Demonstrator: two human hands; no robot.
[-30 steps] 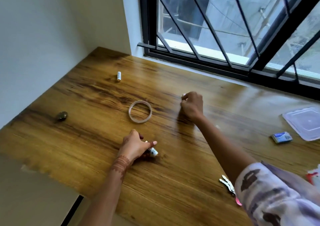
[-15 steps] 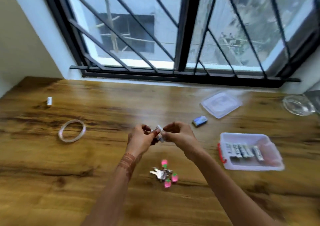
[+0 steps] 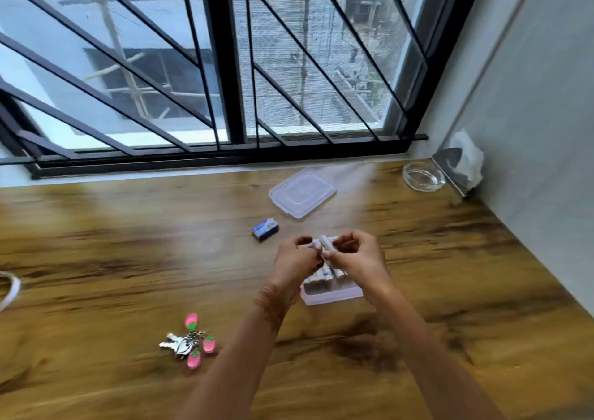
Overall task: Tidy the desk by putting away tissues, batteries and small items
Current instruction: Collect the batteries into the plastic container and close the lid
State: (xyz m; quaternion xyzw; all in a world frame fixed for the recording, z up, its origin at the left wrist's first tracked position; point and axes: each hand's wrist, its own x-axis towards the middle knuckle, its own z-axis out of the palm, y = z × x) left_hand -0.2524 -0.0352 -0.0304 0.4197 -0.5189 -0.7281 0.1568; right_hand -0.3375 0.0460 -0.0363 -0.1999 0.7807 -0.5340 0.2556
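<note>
Both hands meet above the wooden desk [image 3: 128, 259], fingertips pinched together on small white cylinders that look like batteries [image 3: 324, 246] — how many are held is blurred. The left hand [image 3: 297, 259] curls closed with its thumb and forefinger on the near end of them; the right hand [image 3: 356, 257] closes on them from the other side, its fingers bent over the top. The two hands touch or nearly touch at the fingertips.

Directly beneath the hands sits a clear plastic container [image 3: 331, 294], open, with a row of more batteries [image 3: 324, 275] lying side by side inside it; the wrists hide much of its rim. Beyond the hands, toward the window [image 3: 225, 66], the container's clear lid [image 3: 302, 194] lies flat on the desk, apart from the box. Just beyond and to the left of the left hand rests a small blue and white box [image 3: 265, 229].

Nearer the person, left of the left forearm, lies a bunch of keys [image 3: 188, 342] with pink charms. Far to the left, at the picture's edge, part of a clear tape ring [image 3: 9, 291] shows. Well to the right of the right hand, in the desk's far corner, stands a glass dish [image 3: 422, 176], and just beside it a holder with white tissues [image 3: 466, 159] against the wall.
</note>
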